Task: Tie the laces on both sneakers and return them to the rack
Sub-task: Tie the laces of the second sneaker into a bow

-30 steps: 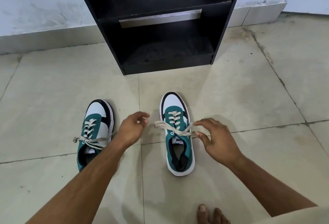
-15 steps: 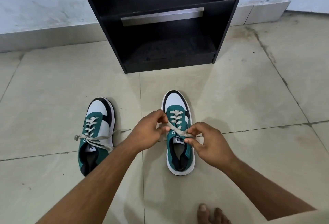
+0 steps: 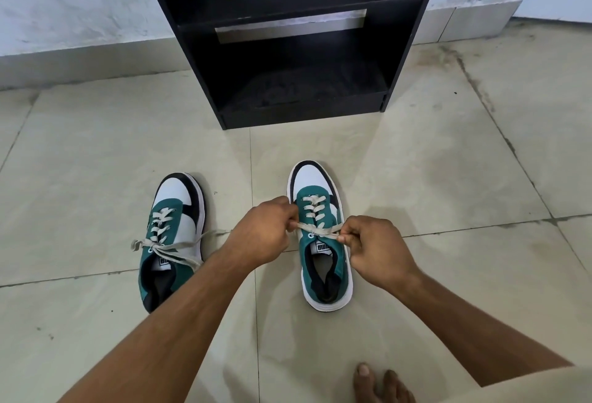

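Two green, white and black sneakers stand on the tiled floor, toes towards the rack. Over the right sneaker (image 3: pixel 323 274) its cream laces (image 3: pixel 317 229) are crossed and stretched tight. My left hand (image 3: pixel 261 236) pinches one lace end at the shoe's left side. My right hand (image 3: pixel 373 247) pinches the other end at its right side. The left sneaker (image 3: pixel 174 210) sits apart, its laces (image 3: pixel 166 247) lying loose across the tongue and onto the floor. The black shoe rack (image 3: pixel 304 111) stands just beyond, both visible shelves bare.
A pale wall with a skirting tile (image 3: pixel 80 63) runs behind the rack. My bare toes (image 3: pixel 379 382) show at the bottom edge. Floor tiles with dark grout lines (image 3: pixel 480 228) spread to both sides.
My hands came together over the right sneaker, crossed the lace ends, and now have moved slightly apart, drawing the laces tight. The left sneaker has not moved.
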